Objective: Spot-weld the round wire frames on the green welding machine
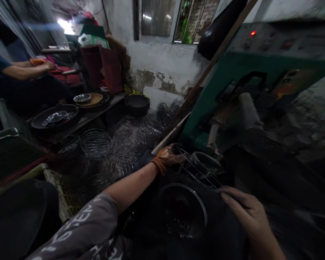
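In an orange-brown glove, my left hand (168,157) grips the far end of a thin metal wire rack (197,176). My bare right hand (245,206) pinches the near end between thumb and fingers. The rack is tilted and seen nearly edge-on, so its full shape does not show. Below it, close to my lap, is a round metal-rimmed container (203,207) with small shiny pieces inside. Just behind the rack stands another round rimmed container (206,159), partly covered by the wires.
A green machine (203,122) with a red light stands on the right. Many round wire racks (96,143) lie heaped on the floor ahead. A bench with pans (56,117) and a co-worker's arm (27,70) are at left. Crates (51,184) stand near my left side.
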Available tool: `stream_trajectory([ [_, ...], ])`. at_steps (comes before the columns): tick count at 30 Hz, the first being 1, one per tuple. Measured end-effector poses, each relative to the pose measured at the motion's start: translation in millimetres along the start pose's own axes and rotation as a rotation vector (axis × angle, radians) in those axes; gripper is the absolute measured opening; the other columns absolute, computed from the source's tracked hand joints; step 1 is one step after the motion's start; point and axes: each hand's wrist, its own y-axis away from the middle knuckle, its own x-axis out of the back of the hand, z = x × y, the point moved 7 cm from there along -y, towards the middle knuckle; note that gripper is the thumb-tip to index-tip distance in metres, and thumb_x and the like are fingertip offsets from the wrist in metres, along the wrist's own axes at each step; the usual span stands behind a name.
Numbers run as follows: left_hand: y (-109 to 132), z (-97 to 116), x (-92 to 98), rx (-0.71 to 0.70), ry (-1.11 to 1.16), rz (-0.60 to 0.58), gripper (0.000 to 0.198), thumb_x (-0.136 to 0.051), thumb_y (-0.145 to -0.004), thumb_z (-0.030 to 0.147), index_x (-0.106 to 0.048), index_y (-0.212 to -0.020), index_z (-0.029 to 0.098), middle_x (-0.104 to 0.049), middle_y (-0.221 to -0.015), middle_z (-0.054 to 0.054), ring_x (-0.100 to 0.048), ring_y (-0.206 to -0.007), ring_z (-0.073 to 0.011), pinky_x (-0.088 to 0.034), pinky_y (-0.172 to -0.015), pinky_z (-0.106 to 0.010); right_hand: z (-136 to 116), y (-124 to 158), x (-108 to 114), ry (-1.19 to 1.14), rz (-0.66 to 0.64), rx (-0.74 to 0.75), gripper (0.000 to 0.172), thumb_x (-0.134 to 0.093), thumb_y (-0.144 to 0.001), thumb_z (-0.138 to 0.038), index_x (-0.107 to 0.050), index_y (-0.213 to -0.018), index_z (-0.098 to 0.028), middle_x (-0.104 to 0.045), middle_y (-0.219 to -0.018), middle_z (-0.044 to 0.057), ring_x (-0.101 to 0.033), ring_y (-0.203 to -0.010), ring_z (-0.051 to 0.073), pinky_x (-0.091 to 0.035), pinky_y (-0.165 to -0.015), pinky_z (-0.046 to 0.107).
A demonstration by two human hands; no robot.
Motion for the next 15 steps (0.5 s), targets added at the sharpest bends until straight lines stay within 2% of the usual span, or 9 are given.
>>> stream_trajectory([
  [4, 3.6, 8.6, -1.5, -0.032, -0.130, 0.002, 0.071, -0.088, -0.076, 0.060, -0.071, -0.135, 0.023, -0.077, -0.124, -0.010, -0.072, -0.116, -0.0334, -0.059, -0.102, -0.045, -7.1, -15.1, -15.4, 0.192, 0.098, -0.020, 0.030, -0.062, -0.088, -0.041, -0.085, -0.101, -0.028, -0.084, -0.093, 0.004, -0.081, -0.077, 0.029, -0.069, -0.067, 0.034],
  [8, 4.9, 13.7, -1.3, -0.052, -0.193, 0.014, 0.075, -0.091, -0.074, 0.057, -0.069, -0.138, 0.025, -0.077, -0.125, -0.008, -0.071, -0.119, -0.0320, -0.058, -0.104, -0.043, -20.2, -27.6, -31.1, 0.216, 0.173, 0.001, 0.029, -0.062, -0.093, -0.046, -0.084, -0.091, -0.028, -0.083, -0.086, 0.004, -0.081, -0.074, 0.028, -0.068, -0.069, 0.035],
  [11, 2.7, 11.0, -1.9, -0.080, -0.177, -0.024, 0.075, -0.091, -0.074, 0.057, -0.070, -0.138, 0.023, -0.076, -0.129, -0.009, -0.069, -0.122, -0.0321, -0.057, -0.106, -0.043, -23.4, -22.0, -22.5, 0.112, 0.143, 0.036, 0.027, -0.069, -0.095, -0.048, -0.084, -0.086, -0.028, -0.082, -0.081, 0.003, -0.080, -0.070, 0.027, -0.068, -0.066, 0.032],
  [15, -1.3, 5.0, 1.4, -0.067, -0.128, -0.039, 0.072, -0.089, -0.076, 0.059, -0.072, -0.135, 0.022, -0.076, -0.127, -0.010, -0.071, -0.119, -0.0325, -0.058, -0.104, -0.043, -6.9, -0.6, 7.7, -0.017, 0.123, -0.010, 0.019, -0.074, -0.094, -0.042, -0.084, -0.082, -0.030, -0.081, -0.078, 0.002, -0.079, -0.064, 0.028, -0.067, -0.058, 0.031],
])
